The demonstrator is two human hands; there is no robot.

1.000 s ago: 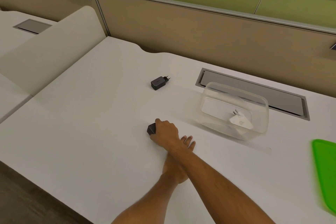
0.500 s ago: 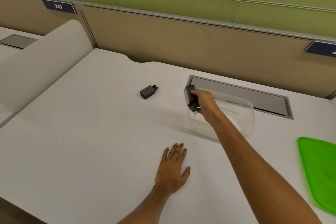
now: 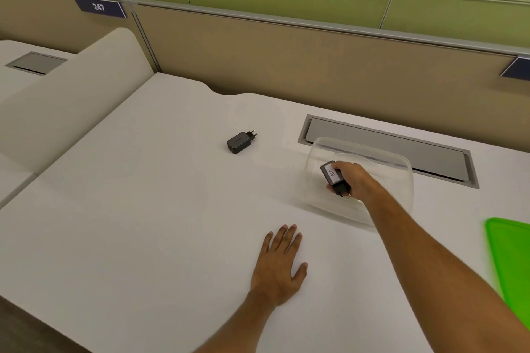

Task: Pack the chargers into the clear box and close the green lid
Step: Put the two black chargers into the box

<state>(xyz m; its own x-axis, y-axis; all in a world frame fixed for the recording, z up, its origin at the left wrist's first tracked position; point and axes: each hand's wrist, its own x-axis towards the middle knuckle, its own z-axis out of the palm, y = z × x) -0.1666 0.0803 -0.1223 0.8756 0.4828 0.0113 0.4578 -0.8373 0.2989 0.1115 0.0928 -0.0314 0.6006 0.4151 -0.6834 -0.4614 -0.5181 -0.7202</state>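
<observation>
Head camera: your right hand point(image 3: 354, 179) pinches a dark charger point(image 3: 334, 178) inside the clear box point(image 3: 398, 165). Your left hand point(image 3: 279, 262) lies spread flat on the surface point(image 3: 143, 223). Another charger point(image 3: 241, 142) sits well apart; the green lid point(image 3: 513, 261) lies at right.

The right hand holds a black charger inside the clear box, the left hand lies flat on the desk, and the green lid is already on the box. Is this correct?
Not quite: the head view shows the green lid lying on the desk to the right of the clear box, which is open. The right hand, black charger and left hand are as you say.
</observation>
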